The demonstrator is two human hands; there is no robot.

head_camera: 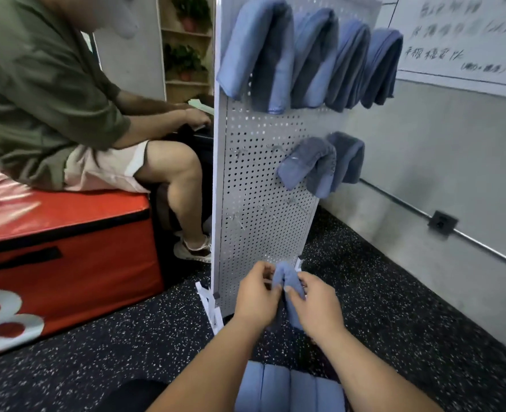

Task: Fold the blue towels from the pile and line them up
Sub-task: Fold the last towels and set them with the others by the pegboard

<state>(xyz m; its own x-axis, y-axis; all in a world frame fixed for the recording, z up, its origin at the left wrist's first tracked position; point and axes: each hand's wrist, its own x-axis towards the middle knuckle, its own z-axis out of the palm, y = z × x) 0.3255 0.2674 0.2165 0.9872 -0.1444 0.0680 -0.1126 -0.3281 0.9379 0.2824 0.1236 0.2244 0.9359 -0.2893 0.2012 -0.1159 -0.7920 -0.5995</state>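
Note:
A small blue towel (288,282) hangs doubled over between my two hands, low in front of the white pegboard (254,179). My left hand (256,295) pinches its left side and my right hand (317,301) grips its right side. Several blue towels (314,55) hang folded over pegs along the top of the board. Two more (323,165) hang on a lower row. Folded blue towels (290,391) lie side by side in a row below my forearms at the bottom edge.
A person in a green shirt sits on a red padded box (61,251) at the left. The pegboard stands on a white foot (213,310) on speckled black flooring (97,352). A grey wall (442,173) with a conduit and a whiteboard closes the right.

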